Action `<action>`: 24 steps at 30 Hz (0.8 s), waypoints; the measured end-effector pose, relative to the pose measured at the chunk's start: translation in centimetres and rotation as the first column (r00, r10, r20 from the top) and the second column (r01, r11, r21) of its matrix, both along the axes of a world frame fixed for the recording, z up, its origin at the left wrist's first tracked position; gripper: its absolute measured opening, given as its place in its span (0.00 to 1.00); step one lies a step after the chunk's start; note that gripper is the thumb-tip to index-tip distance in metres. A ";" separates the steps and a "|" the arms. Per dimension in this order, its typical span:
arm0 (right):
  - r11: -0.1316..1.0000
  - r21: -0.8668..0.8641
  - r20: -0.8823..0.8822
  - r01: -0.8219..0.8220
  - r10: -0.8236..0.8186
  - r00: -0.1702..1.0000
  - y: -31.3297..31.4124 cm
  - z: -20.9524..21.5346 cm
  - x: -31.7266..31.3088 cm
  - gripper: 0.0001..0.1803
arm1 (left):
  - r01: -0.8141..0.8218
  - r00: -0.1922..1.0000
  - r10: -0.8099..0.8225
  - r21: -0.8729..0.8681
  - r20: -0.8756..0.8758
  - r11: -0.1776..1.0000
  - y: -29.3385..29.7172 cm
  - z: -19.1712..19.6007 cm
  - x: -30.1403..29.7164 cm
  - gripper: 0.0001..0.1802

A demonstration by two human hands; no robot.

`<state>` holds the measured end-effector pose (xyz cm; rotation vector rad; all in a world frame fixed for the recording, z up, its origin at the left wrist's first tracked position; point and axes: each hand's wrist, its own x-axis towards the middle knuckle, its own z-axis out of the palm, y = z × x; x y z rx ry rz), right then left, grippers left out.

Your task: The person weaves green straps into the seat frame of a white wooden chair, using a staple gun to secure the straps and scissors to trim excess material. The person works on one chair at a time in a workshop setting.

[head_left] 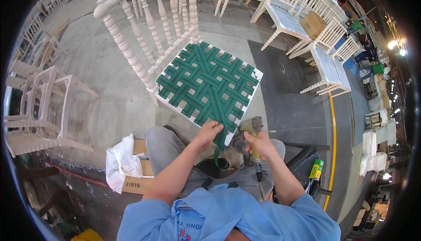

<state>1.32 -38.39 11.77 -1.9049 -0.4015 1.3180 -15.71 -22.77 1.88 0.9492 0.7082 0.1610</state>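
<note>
A white wooden chair point(131, 50) with a turned-spindle back stands in front of me. Its seat is woven from green webbing point(186, 76), with gaps between the crossing bands. One long diagonal strap point(217, 102) runs over the weave to the near corner, and its loose end hangs down past the seat frame. My left hand point(208, 134) is closed on this strap at the near edge. My right hand point(261, 144) grips a yellow staple gun point(249, 127) with a hose at its lower end. The gun is beside the near right corner; contact with the frame cannot be made out.
An open cardboard box point(139, 185) with a white bag point(124, 162) sits at my left. More chair frames point(61, 96) lie further left. White chairs point(285, 19) line the far side, one bearing a carton point(312, 25). A green-and-yellow box point(316, 169) is at my right. People stand far right.
</note>
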 end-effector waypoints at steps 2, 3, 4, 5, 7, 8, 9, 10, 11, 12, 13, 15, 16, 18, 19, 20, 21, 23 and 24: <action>0.999 -0.011 -0.025 -0.045 0.045 0.999 1.6 -0.3 -0.7 0.19 | -0.042 0.999 0.041 -0.044 -0.028 0.998 2.4 -0.3 0.7 0.14; 0.998 -0.027 -0.022 -0.058 0.057 0.998 2.0 -0.7 -0.8 0.19 | -0.050 0.998 0.048 -0.072 -0.038 0.996 3.1 -0.6 1.4 0.14; 0.997 -0.043 -0.021 -0.071 0.070 0.997 2.5 -1.2 -1.0 0.20 | -0.033 0.997 0.029 -0.067 -0.068 0.997 3.7 -1.0 1.7 0.14; 0.995 -0.058 -0.019 -0.085 0.084 0.996 2.9 -1.6 -1.1 0.20 | -0.040 0.997 0.034 -0.076 -0.076 0.996 4.0 -1.3 1.9 0.14; 0.990 -0.079 -0.008 -0.113 0.113 0.994 3.5 -1.9 -1.3 0.22 | -0.049 0.995 0.039 -0.104 -0.096 0.993 4.3 -2.1 2.3 0.14; 0.988 -0.086 -0.003 -0.132 0.132 0.991 3.9 -2.0 -1.4 0.22 | -0.052 0.996 0.043 -0.117 -0.076 0.992 4.4 -2.4 2.4 0.14; 0.985 -0.096 0.001 -0.146 0.147 0.989 3.9 -2.3 -1.4 0.22 | -0.050 0.998 0.043 -0.133 -0.056 0.990 4.4 -2.6 2.3 0.14; 0.985 -0.098 0.010 -0.141 0.143 0.990 4.0 -2.5 -1.5 0.22 | -0.049 0.998 0.044 -0.149 -0.037 0.988 4.4 -2.7 2.3 0.14; 0.986 -0.099 0.020 -0.137 0.139 0.990 4.0 -2.7 -1.6 0.22 | -0.053 0.998 0.047 -0.158 -0.040 0.986 4.3 -2.9 2.3 0.14; 0.986 -0.097 0.031 -0.134 0.137 0.990 4.1 -2.9 -1.6 0.22 | -0.057 0.998 0.051 -0.165 -0.041 0.985 4.3 -2.8 2.4 0.15; 0.983 -0.105 0.053 -0.147 0.153 0.987 4.2 -3.0 -1.6 0.22 | -0.062 0.998 0.056 -0.171 -0.043 0.983 4.4 -2.8 2.4 0.15; 0.977 -0.122 0.094 -0.174 0.186 0.978 4.4 -3.0 -1.7 0.22 | -0.036 0.999 0.030 -0.162 -0.037 0.986 4.8 -2.8 2.3 0.14; 0.976 -0.135 0.099 -0.172 0.186 0.978 4.5 -3.0 -1.8 0.23 | -0.022 0.999 0.017 -0.157 -0.035 0.987 4.8 -2.8 2.2 0.14; 0.973 -0.155 0.113 -0.169 0.188 0.976 4.8 -2.7 -1.9 0.23 | -0.026 0.999 0.020 -0.191 -0.038 0.981 4.9 -2.8 2.0 0.14; 0.977 -0.129 0.111 -0.170 0.185 0.977 4.9 -2.5 -2.1 0.24 | -0.030 0.999 0.022 -0.205 -0.038 0.978 5.0 -2.8 2.1 0.14; 0.980 -0.103 0.107 -0.171 0.182 0.977 4.9 -2.4 -2.4 0.24 | -0.030 0.999 0.025 -0.203 -0.024 0.979 5.1 -2.8 2.1 0.14; 0.983 -0.081 0.102 -0.167 0.175 0.979 4.7 -2.4 -2.7 0.25 | -0.025 1.000 0.023 -0.204 -0.011 0.979 5.1 -2.9 2.2 0.15; 0.975 -0.126 0.100 -0.185 0.198 0.975 4.7 -2.6 -2.8 0.25 | -0.014 1.000 0.013 -0.221 -0.004 0.975 4.8 -3.0 2.1 0.15; 0.970 -0.142 0.102 -0.198 0.213 0.972 5.1 -2.5 -2.8 0.25 | -0.011 1.000 0.010 -0.229 -0.007 0.973 5.0 -3.1 2.0 0.15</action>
